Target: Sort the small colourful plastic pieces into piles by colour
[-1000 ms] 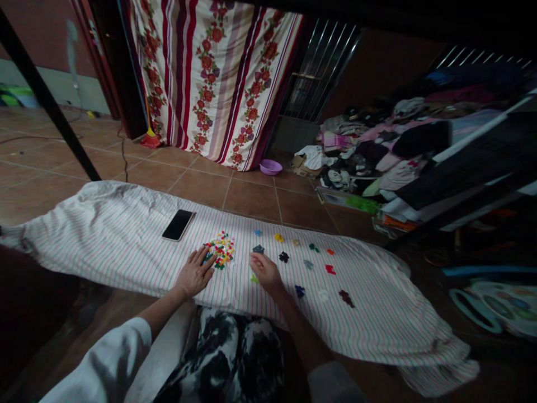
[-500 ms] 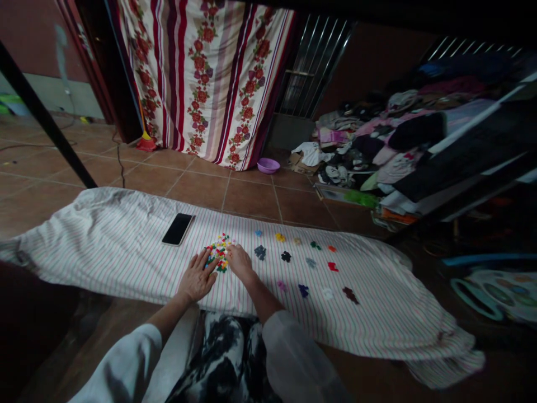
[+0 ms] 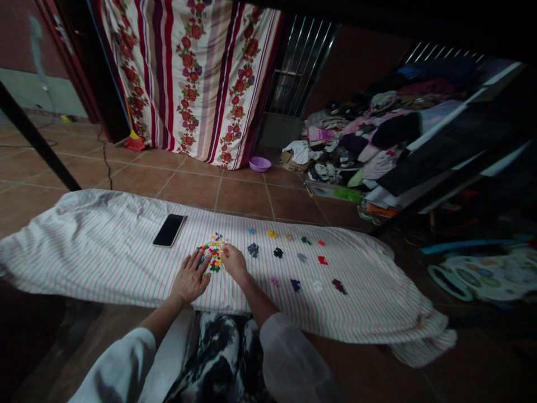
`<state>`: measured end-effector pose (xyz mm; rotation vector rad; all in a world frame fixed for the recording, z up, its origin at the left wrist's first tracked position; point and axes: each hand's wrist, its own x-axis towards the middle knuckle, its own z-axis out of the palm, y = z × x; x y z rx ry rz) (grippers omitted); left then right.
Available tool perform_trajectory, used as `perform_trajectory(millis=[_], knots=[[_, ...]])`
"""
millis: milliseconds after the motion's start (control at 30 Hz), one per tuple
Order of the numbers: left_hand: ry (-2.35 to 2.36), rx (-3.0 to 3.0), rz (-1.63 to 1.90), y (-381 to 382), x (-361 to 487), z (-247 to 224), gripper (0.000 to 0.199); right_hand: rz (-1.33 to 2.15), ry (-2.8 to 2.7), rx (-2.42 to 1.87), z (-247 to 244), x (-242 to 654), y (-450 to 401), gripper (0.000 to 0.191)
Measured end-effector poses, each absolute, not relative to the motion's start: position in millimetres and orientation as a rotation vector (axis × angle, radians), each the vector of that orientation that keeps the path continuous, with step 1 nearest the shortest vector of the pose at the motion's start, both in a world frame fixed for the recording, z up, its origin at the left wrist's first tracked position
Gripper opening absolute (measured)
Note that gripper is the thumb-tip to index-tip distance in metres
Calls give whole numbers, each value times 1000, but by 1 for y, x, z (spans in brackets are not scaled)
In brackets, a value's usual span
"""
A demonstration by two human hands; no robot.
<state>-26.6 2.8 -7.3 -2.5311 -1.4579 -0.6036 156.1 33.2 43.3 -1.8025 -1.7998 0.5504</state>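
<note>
A mixed pile of small coloured pieces (image 3: pixel 215 252) lies on a striped cloth (image 3: pixel 126 252). My left hand (image 3: pixel 191 279) rests flat at the pile's left lower edge, fingers spread. At the right edge of the pile, my right hand (image 3: pixel 234 262) has its fingers bent together; what they hold, if anything, is too small to make out. To the right are several small single-colour heaps, among them grey (image 3: pixel 253 249), black (image 3: pixel 278 253), yellow (image 3: pixel 272 234), red (image 3: pixel 322 260), dark blue (image 3: pixel 295 285) and brown (image 3: pixel 339 286).
A phone (image 3: pixel 169 230) lies on the cloth left of the pile. Beyond the cloth are a tiled floor, a purple basin (image 3: pixel 260 164), a flowered curtain (image 3: pixel 210 84) and a heap of clothes (image 3: pixel 356 140). A dark pole (image 3: pixel 37 134) slants at the left.
The whole view has shifted, so the scene sits slightly further left. Both hands remain at the pile, with no clear change in their hold.
</note>
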Motion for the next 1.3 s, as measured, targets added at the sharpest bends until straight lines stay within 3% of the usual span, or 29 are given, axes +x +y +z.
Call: perform_trajectory(millis=[367, 700, 933, 1300], knots=[[-1396, -2554, -671, 3, -31, -8, 65, 492, -1660, -1799, 41, 193, 4, 28], [-1380, -2561, -690, 5, -33, -11, 63, 167, -1307, -1735, 37, 294, -49, 33], [-1360, -2560, -652, 4, -34, -10, 63, -70, -1032, -1938, 31, 372, -83, 44], [-1362, -2546, -640, 5, -34, -14, 61, -15, -925, -2090, 3, 435, -101, 41]])
